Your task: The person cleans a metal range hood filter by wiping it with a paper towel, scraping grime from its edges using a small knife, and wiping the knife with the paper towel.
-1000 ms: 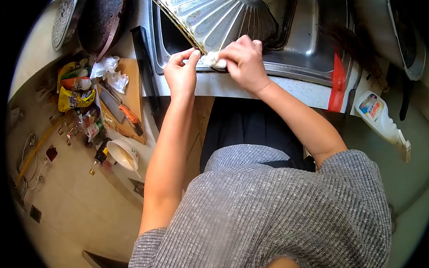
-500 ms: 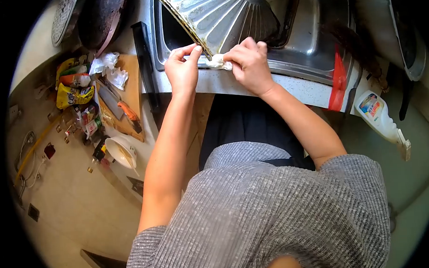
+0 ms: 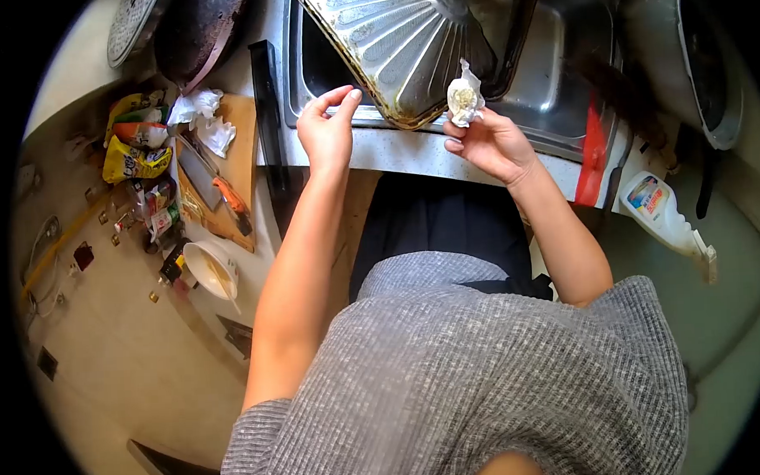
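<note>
The panel (image 3: 395,57) stands tilted over the sink (image 3: 558,72), its grimy lower corner at the sink's near rim. What holds its upper part is out of view. The right hand (image 3: 496,145), in front of the sink, grips a wad (image 3: 464,99) between thumb and fingers, its stained face turned up. The left hand (image 3: 326,130), at the sink's near left corner, is loosely curled with nothing seen in it, just beside the panel's edge and apparently not touching.

With neither hand visibly steadying it, the panel could slide or tip into the sink if it is knocked. The wad looks soiled, so pressing that face to the panel could smear grease back on, and rubbing a rough edge could tear it or nick a finger. Left of the sink, a knife (image 3: 198,178) lies on a board (image 3: 241,133); reaching there without looking could bring a cut.
</note>
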Available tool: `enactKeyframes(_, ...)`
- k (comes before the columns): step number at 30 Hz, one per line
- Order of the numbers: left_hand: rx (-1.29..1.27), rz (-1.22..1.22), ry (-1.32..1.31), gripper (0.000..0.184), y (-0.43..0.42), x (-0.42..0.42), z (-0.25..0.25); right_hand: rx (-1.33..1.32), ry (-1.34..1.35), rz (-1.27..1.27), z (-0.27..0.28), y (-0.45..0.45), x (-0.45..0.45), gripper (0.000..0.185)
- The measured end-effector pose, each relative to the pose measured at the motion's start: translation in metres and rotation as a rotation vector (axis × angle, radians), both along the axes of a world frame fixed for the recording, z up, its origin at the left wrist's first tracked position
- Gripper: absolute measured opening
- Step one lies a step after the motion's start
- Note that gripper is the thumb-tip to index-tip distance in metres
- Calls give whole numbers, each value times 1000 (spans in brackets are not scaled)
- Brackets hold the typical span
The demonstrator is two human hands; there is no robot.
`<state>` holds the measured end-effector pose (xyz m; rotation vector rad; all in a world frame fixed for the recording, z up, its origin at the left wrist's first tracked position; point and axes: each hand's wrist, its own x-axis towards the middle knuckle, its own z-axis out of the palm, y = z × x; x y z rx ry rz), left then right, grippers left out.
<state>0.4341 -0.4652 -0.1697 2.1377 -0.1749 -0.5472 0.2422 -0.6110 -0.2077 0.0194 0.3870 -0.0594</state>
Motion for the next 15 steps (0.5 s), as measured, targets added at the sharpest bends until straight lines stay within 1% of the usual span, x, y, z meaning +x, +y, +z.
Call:
enactKeyframes(2, 16, 22, -36, 18, 3, -3, 12, 38, -48, -3, 4, 2, 1, 18)
enactKeyframes(5, -36, -81, -208, 17, 5, -11, 27, 5, -43, 12, 8, 4, 4, 20)
enactKeyframes(7, -43, -217, -261, 17, 4, -18, 43, -43, -16, 48, 11, 6, 5, 21)
enactKeyframes(8, -75, -246, -225, 17, 2, -23, 50, -92, 41, 85, 16, 7, 4, 25)
enactKeyframes(10, -115, -278, -144, 18, -4, -32, 65, -196, 5, 181, 16, 6, 4, 30)
enactKeyframes(12, -158, -281, -126, 19, -7, -36, 67, -280, -17, 247, 18, 4, 7, 33)
enactKeyframes(15, -189, -263, -94, 19, -9, -35, 69, -326, 72, 195, 26, 7, 12, 24)
